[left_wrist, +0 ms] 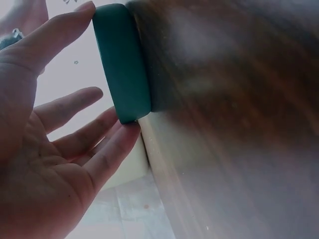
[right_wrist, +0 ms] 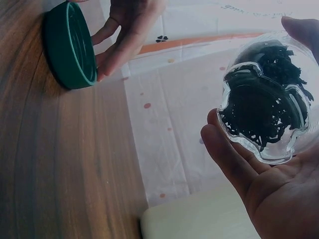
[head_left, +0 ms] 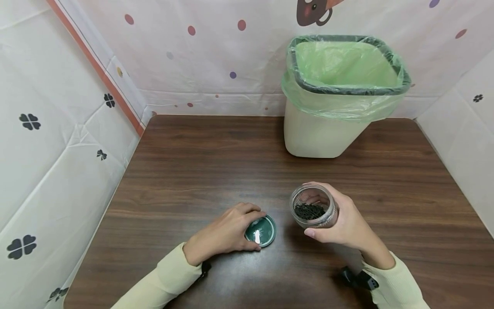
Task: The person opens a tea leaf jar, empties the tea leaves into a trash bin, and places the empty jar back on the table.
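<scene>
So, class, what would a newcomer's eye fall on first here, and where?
Likely the bin, at the far side of the table, right of centre, its green bag folded over the rim. Next, the open jar of dark shreds, held up in the right grip, and the lid, pinched by the left grip, left of the jar.

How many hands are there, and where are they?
2: the left hand holds the green lid, and the right hand grips the glass jar to its right.
</scene>
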`<state>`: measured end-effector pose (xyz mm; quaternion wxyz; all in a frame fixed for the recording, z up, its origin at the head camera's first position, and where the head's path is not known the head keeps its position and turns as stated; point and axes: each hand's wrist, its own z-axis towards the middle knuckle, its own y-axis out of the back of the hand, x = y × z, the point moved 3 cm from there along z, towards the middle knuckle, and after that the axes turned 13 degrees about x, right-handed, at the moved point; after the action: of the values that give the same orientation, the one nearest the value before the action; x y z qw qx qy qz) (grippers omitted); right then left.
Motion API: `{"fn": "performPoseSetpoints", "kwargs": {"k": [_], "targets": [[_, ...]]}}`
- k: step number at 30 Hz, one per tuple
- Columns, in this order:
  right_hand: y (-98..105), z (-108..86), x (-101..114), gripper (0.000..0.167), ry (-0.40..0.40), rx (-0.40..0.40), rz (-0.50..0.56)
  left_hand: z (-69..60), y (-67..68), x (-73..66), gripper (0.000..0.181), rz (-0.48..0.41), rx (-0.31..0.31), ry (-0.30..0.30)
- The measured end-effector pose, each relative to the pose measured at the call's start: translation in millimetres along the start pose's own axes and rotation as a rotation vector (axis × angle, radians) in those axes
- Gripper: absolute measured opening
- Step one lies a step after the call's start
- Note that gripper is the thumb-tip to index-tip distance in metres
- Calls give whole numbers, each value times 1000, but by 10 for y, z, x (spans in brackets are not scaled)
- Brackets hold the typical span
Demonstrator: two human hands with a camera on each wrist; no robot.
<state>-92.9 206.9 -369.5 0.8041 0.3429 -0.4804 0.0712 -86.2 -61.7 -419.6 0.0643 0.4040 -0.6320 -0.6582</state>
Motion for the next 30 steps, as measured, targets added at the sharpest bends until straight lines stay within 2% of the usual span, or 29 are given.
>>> {"fn": "performPoseSetpoints", "kwargs": {"k": [12,20,30], "targets": [[9,-14,-1,95,-8,-1,2,0,4,-14,76,-17,3,10],[13,-1,19,93,-11,-6,-6,9,32,5,64,-39,-75,-21],[18,9,17,93,-11,-9,-21,25,93,21,55,-58,-141,-38]]}}
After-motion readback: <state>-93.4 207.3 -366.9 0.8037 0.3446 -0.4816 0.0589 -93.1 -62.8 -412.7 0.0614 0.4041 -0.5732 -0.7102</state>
